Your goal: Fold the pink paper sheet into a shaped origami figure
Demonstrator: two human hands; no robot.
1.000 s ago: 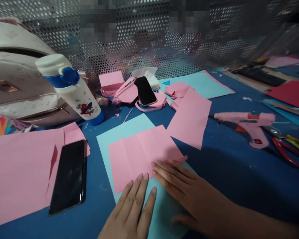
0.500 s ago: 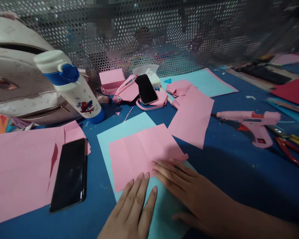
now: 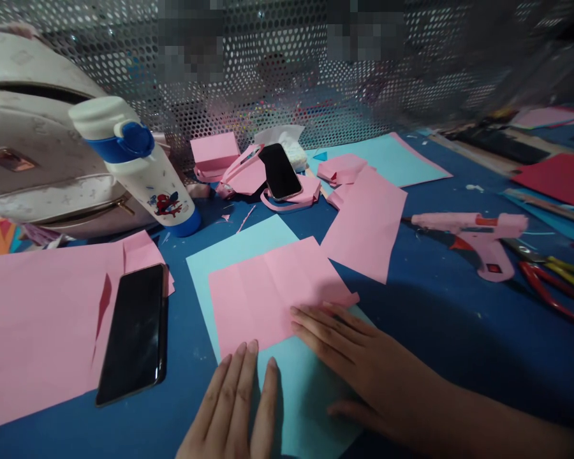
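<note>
A creased pink paper sheet (image 3: 258, 287) lies on top of a light blue paper sheet (image 3: 296, 382) on the blue table. My right hand (image 3: 358, 357) rests flat with fingers stretched out, its fingertips on the pink sheet's near edge. Close to the sheet's lower left edge, my left hand (image 3: 232, 408) lies with its fingers straight and the thumb apart, nothing held. A narrow flap on the pink sheet's right side is folded up beside my right fingers.
A black phone (image 3: 134, 338) lies partly on a larger pink sheet (image 3: 43, 325) to the left. Behind stand a bottle (image 3: 138, 166) and a backpack (image 3: 33, 159). A pink glue gun (image 3: 478, 236) and red-handled pliers (image 3: 545, 287) lie right. Another phone (image 3: 281, 172) leans on pink paper pieces.
My left hand has slid left and toward me, off most of the pink sheet. My right hand stays in about the same place.
</note>
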